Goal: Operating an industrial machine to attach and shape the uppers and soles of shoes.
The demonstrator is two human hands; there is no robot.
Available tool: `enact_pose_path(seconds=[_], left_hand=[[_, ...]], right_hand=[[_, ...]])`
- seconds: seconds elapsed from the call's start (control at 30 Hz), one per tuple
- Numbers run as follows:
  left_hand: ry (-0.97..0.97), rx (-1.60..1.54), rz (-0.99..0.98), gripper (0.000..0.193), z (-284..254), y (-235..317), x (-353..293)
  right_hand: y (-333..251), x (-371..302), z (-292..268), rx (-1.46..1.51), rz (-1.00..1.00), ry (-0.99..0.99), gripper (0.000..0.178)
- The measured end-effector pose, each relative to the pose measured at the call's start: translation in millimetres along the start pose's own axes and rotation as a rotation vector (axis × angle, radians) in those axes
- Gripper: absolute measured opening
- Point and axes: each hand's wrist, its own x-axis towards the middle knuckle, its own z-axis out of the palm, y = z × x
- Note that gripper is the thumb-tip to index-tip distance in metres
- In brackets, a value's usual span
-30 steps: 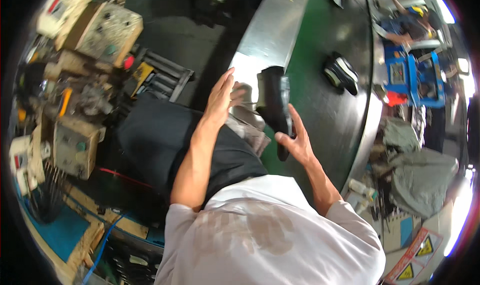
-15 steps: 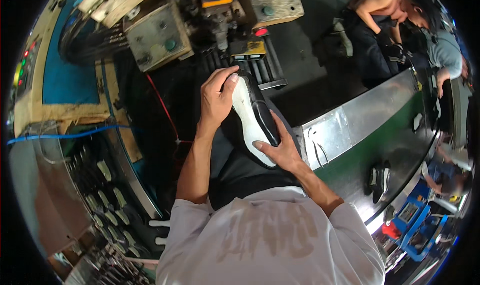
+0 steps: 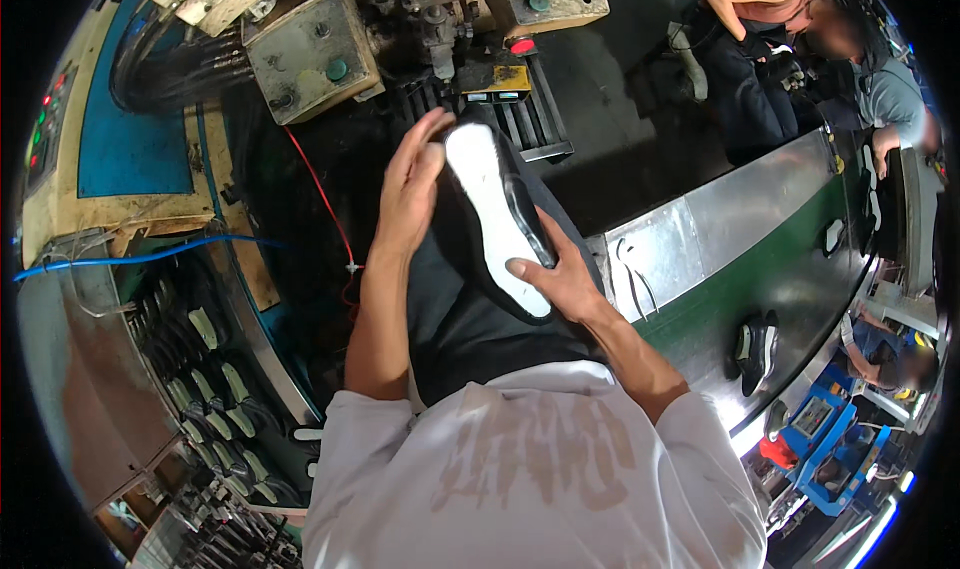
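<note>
A black shoe with a white sole (image 3: 492,209) is held over my lap, its sole turned up toward me. My right hand (image 3: 562,277) grips it near the lower end, the thumb pressed on the white sole and the fingers round the black side. Beside the shoe's upper end, my left hand (image 3: 408,189) is lifted slightly off its edge. Its fingers and thumb are parted, a little blurred, and nothing shows between them.
Ahead stands a machine with a control box (image 3: 312,64). To the right a green conveyor (image 3: 690,334) with a metal edge carries a pair of dark shoes (image 3: 757,354). A rack of shoes (image 3: 215,399) is at left. Co-workers (image 3: 770,59) sit at far right.
My left hand has come off the shoe's upper end and moved left. The shoe has shifted slightly left, its sole facing up more fully, still in my right hand.
</note>
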Motion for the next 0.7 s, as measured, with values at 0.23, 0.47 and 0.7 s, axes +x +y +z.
enact_pose_path(seconds=[0.23,0.47,0.7], left_hand=[[0.08,-0.307,-0.24,0.079,40.8,-24.1,-34.9],[0.51,-0.293,-0.398,0.07,48.2,-58.9,-18.8],[0.304,-0.494,-0.259,0.069,43.5,-5.2,-4.7]], right_hand=[[-8.7,4.6,-11.4,0.028,0.029,-0.051,0.102],[-51.7,10.0,-10.9,-0.595,-0.19,-0.057,0.101],[-82.6,4.8,-25.8,-1.242,-0.594,-0.074,0.092]])
